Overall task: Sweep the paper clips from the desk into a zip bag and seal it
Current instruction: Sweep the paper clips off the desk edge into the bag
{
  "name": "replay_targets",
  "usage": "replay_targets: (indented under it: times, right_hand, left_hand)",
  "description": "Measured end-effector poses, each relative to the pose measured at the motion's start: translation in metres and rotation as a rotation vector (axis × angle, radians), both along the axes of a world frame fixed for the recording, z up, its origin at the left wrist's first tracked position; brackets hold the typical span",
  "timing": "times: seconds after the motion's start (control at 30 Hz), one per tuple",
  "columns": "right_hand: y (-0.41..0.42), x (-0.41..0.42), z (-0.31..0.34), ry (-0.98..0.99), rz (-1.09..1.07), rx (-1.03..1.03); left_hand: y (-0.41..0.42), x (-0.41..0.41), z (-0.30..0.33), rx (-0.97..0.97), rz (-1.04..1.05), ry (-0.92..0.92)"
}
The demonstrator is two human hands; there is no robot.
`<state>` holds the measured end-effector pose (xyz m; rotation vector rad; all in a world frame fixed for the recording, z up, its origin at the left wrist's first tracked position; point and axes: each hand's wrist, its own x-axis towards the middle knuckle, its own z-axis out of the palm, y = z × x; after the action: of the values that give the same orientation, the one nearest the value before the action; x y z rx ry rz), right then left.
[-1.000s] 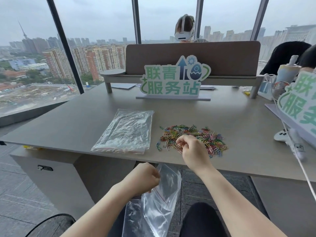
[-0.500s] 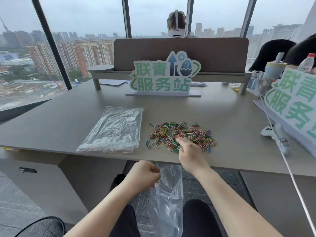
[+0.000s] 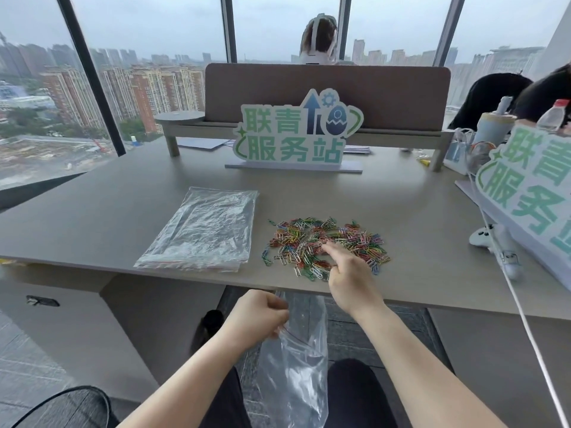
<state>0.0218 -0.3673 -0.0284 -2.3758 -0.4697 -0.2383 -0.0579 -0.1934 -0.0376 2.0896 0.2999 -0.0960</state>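
Head view, read from left to right. A stack of clear zip bags [image 3: 202,231] lies flat on the grey tabletop [image 3: 92,223], just left of the paper clips and apart from them; it lies where it lay half a second ago. Below the front edge of the tabletop, the left hand [image 3: 256,315] grips the mouth of a single clear zip bag [image 3: 295,366], its fingers [image 3: 278,305] curled round the plastic near the red zip line; the bag hangs down between the person's knees. As in the earlier frame, this hand holds the bag just under the tabletop edge. The paper clips [image 3: 324,242], in mixed colours, lie as a loose heap on the tabletop near its front edge, none visibly in the bag. The right hand [image 3: 352,282] rests over the near part of the heap. Half a second ago its fingers were bunched together at the heap; now the forefinger [image 3: 332,250] is stretched forward onto the clips while the other fingers are bent beneath the palm. Whether they hold any clips cannot be told. Behind the heap stands a green-lettered sign [image 3: 293,134] before a brown divider panel [image 3: 327,88]. At the right edge a second sign [image 3: 531,180], a white controller [image 3: 485,237] and a white cable [image 3: 525,319] lie on the tabletop.
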Motion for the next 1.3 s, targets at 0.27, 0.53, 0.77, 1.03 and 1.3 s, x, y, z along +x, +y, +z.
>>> replay_targets:
  times: [0.27,0.53,0.77,1.03,1.3]
  right_hand:
    - [0.002,-0.012,-0.013,-0.019,-0.025,-0.263]
    - [0.024,-0.019,-0.012,0.022,0.033,-0.316]
    - [0.042,-0.028,-0.009,0.045,0.145,-0.206]
    - [0.015,-0.023,-0.011,-0.025,-0.026,-0.145]
    - [0.028,-0.032,-0.024,-0.098,0.013,-0.348]
  left_hand:
    - [0.001,0.000,-0.005,-0.024,0.031,-0.021]
    - [0.000,-0.002,-0.008,-0.090,0.071,-0.055]
    - [-0.002,-0.002,-0.010,-0.107,0.084,-0.066]
    - [0.002,-0.003,-0.009,-0.111,0.105,-0.077]
    - [0.005,-0.002,-0.013,-0.154,0.146,-0.060]
